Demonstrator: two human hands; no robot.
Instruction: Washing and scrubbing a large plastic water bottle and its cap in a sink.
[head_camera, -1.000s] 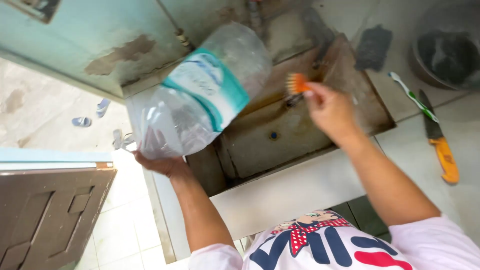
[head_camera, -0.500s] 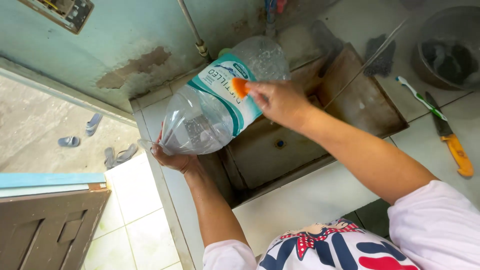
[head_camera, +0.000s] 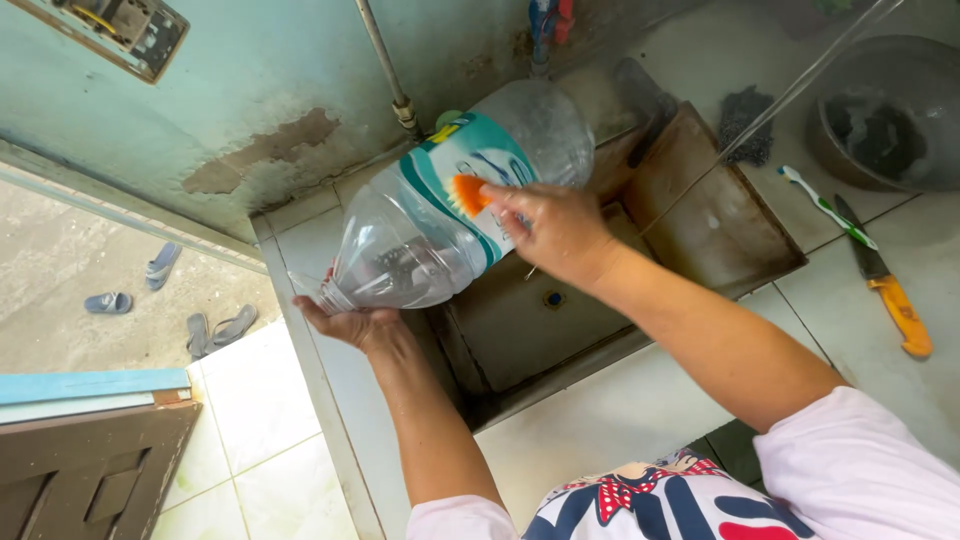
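A large clear plastic bottle (head_camera: 440, 215) with a teal and white label lies tilted on its side above the sink (head_camera: 690, 230). My left hand (head_camera: 350, 322) cups its lower end from below. My right hand (head_camera: 555, 232) rests on the label and grips a small brush with orange bristles (head_camera: 466, 194), the bristles pressed against the label. The bottle's far end points toward the wall pipe.
A toothbrush (head_camera: 825, 207) and an orange-handled knife (head_camera: 885, 280) lie on the tiled counter at right, near a grey bowl (head_camera: 885, 110). A dark scouring pad (head_camera: 745, 125) sits behind the sink. Sandals (head_camera: 160, 265) lie outside, beyond a door (head_camera: 90, 450).
My right hand has brought the orange brush from beside the bottle onto its label. The bottle has shifted toward the middle of the view, above the sink's left edge.
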